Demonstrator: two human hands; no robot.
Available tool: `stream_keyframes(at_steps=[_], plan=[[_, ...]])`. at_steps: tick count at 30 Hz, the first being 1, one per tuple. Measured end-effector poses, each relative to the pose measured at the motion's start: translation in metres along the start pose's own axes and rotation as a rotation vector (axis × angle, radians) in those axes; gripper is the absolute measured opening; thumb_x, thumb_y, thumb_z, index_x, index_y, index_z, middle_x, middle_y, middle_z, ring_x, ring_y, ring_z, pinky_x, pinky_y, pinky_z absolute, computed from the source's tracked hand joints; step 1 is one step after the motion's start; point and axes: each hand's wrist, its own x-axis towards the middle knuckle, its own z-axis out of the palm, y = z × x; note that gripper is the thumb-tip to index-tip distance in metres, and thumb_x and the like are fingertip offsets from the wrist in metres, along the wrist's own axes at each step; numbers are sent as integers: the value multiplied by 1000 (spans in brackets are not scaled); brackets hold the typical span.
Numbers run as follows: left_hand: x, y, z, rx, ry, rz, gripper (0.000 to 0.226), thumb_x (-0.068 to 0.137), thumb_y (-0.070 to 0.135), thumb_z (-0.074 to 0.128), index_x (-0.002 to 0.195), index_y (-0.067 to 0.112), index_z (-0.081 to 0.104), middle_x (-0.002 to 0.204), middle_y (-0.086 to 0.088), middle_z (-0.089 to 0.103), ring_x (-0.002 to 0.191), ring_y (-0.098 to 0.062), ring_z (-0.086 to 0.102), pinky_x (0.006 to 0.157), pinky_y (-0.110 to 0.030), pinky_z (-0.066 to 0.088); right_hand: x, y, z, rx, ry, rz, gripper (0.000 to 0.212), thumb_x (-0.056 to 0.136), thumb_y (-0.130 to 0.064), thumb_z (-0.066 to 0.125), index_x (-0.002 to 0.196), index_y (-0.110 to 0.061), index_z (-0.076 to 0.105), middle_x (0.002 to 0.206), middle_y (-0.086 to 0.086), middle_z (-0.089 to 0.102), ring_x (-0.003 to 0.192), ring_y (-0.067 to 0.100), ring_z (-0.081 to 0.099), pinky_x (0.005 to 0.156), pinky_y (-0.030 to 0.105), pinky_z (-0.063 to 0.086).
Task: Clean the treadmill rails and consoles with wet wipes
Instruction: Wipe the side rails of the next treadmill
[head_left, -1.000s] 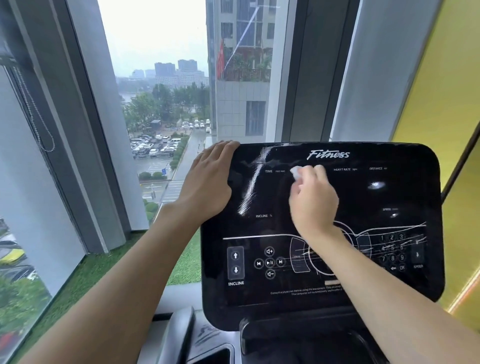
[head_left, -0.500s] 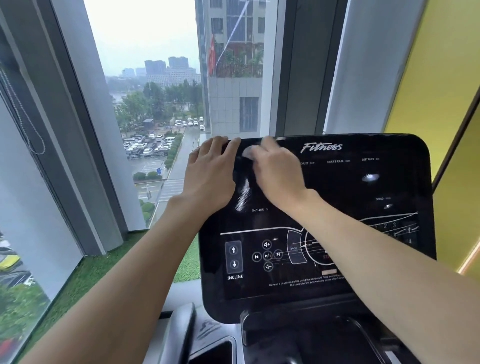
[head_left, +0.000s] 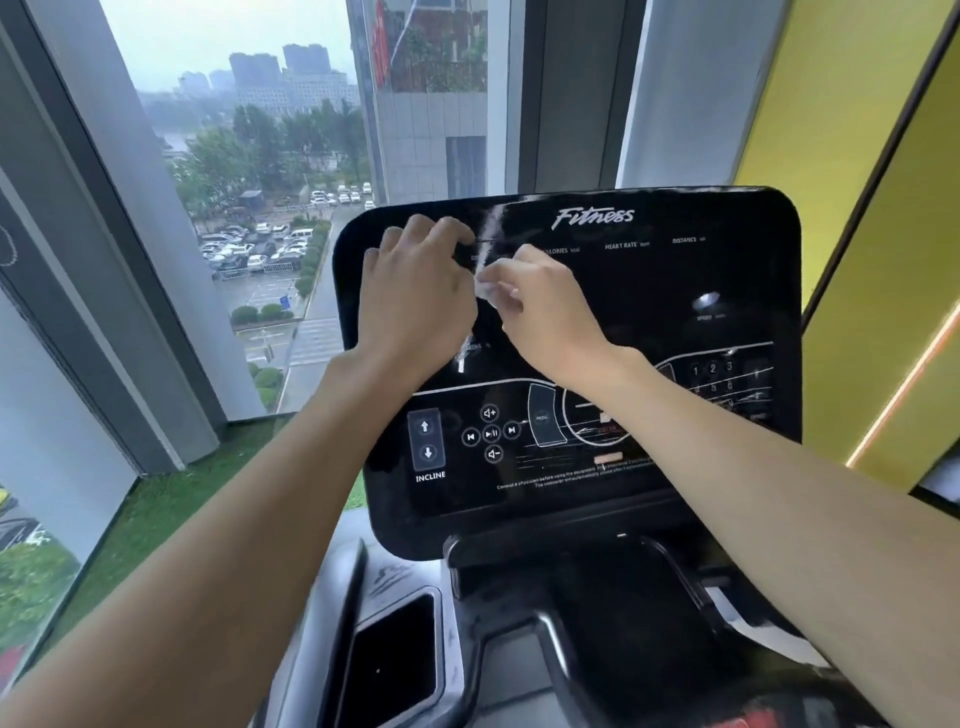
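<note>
The black glossy treadmill console (head_left: 675, 291) stands upright in front of me, with a "Fitness" logo on top and INCLINE buttons at the lower left. My right hand (head_left: 545, 312) pinches a small crumpled white wet wipe (head_left: 485, 288) against the upper left of the screen. My left hand (head_left: 415, 291) lies on the console face just left of the wipe, fingers bent and fingertips near the top edge. Its thumb side touches the wipe. A pale wet streak (head_left: 488, 228) runs down the glass between the hands.
A floor-to-ceiling window (head_left: 270, 208) with grey frames fills the left, with green turf (head_left: 171, 509) along its base. Yellow wall panels (head_left: 857, 182) stand on the right. Below the console are a grey handrail (head_left: 340, 597), a dark recessed tray (head_left: 395, 660) and the black centre shelf (head_left: 597, 597).
My left hand let go of the console's top edge and slid down onto its face. My right hand drew the wipe down from the top edge, closer to the left hand.
</note>
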Motion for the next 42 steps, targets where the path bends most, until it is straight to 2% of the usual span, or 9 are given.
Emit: stream_keyframes(at_steps=[3, 7, 14, 18, 21, 25, 31, 37, 42], plan=[[-8, 23, 18, -423, -162, -208, 27, 96, 15, 43, 106, 22, 68, 93, 3, 68, 83, -13, 62, 70, -24, 46, -29, 15, -17, 97, -13, 72, 21, 95, 0, 56, 102, -9, 73, 90, 8, 54, 65, 18, 55, 73, 45, 54], [-26, 66, 45, -563, -348, -302, 29, 97, 18, 41, 100, 20, 70, 91, 4, 70, 82, -18, 71, 61, -31, 52, -69, 38, -54, 175, -41, 216, 25, 94, 5, 52, 104, -9, 70, 102, 10, 55, 76, 19, 59, 76, 38, 54], [-70, 171, 84, -882, -763, -397, 30, 100, 18, 42, 107, 12, 71, 88, -4, 71, 91, -27, 73, 78, -37, 57, -146, 83, -143, 298, -4, 399, 22, 94, 1, 56, 87, -19, 63, 93, 1, 64, 83, 13, 63, 66, 17, 48], [-101, 242, 107, -1080, -968, -436, 33, 105, 20, 43, 121, 3, 66, 117, -25, 68, 103, -39, 70, 100, -47, 53, -199, 117, -203, 301, 128, 461, 18, 91, -8, 62, 98, -23, 56, 95, -5, 61, 86, 15, 60, 70, 21, 49], [-128, 299, 128, -1012, -982, -421, 37, 105, 24, 48, 119, -7, 62, 111, -21, 71, 98, -35, 72, 98, -48, 54, -246, 147, -244, 257, 155, 522, 9, 91, -12, 64, 95, -19, 62, 91, -7, 61, 84, 12, 59, 69, 19, 48], [-166, 360, 152, -888, -874, -384, 27, 99, 21, 61, 98, -4, 70, 68, 1, 67, 69, -14, 67, 85, -40, 59, -310, 174, -286, 289, 90, 609, 9, 94, -15, 62, 100, -19, 66, 101, -1, 64, 93, 17, 60, 74, 26, 47], [-224, 434, 190, -936, -885, -515, 16, 94, 16, 69, 92, 0, 66, 65, -6, 67, 66, -19, 68, 81, -41, 62, -389, 191, -338, 304, 26, 739, 24, 92, -20, 64, 116, -17, 64, 123, -1, 55, 115, 13, 53, 98, 29, 46], [-288, 534, 229, -964, -1212, -315, 13, 91, 10, 66, 84, 0, 69, 73, -10, 65, 68, -18, 63, 62, -26, 56, -503, 188, -414, 64, 109, 876, 30, 87, -14, 71, 117, -12, 66, 114, 6, 56, 103, 8, 52, 83, 5, 38], [-407, 661, 228, -972, -1591, -10, 22, 94, 16, 59, 76, 8, 68, 70, -7, 63, 68, -20, 62, 69, -33, 59, -652, 136, -488, -146, 360, 1247, 35, 87, -14, 68, 121, -16, 64, 117, 7, 56, 104, 13, 53, 82, 0, 35]])
